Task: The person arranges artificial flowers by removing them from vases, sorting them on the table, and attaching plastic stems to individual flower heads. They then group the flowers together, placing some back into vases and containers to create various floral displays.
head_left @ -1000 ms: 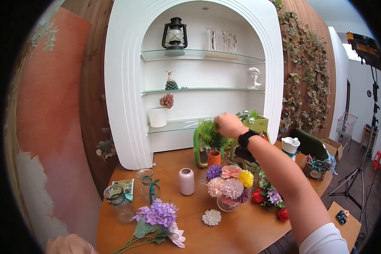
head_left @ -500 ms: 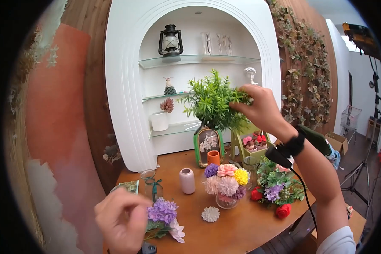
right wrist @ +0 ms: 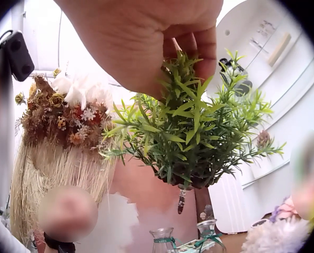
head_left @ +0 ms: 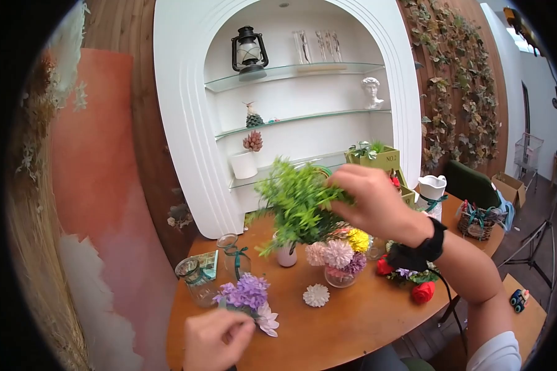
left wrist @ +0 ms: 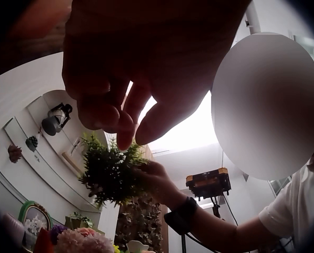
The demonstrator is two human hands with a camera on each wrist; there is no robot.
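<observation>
Item: green plant sprig [head_left: 297,204], which we hold in the air in our right hand [head_left: 374,204], fingers curled round its upper foliage; below the grip it hangs over the pink vase [head_left: 286,255] and the mixed bouquet in a glass bowl [head_left: 339,260]. Long axis roughly upright, slightly tilted, foliage spreading away from the grip to our left, stem end downward. Open air lies around the sprig; the white arched shelf unit [head_left: 185,123] stands behind the grip. Left hand [head_left: 216,340]: near the front table edge, touching the purple flower bunch [head_left: 246,295], fingers loosely curled; we cannot tell whether it grips the stems. Surface: round wooden table [head_left: 353,321], also bearing glass jars [head_left: 195,278], a white flower head [head_left: 316,295] and red roses [head_left: 422,292]. Room: ivy-covered wooden wall [head_left: 458,93] to the right.
</observation>
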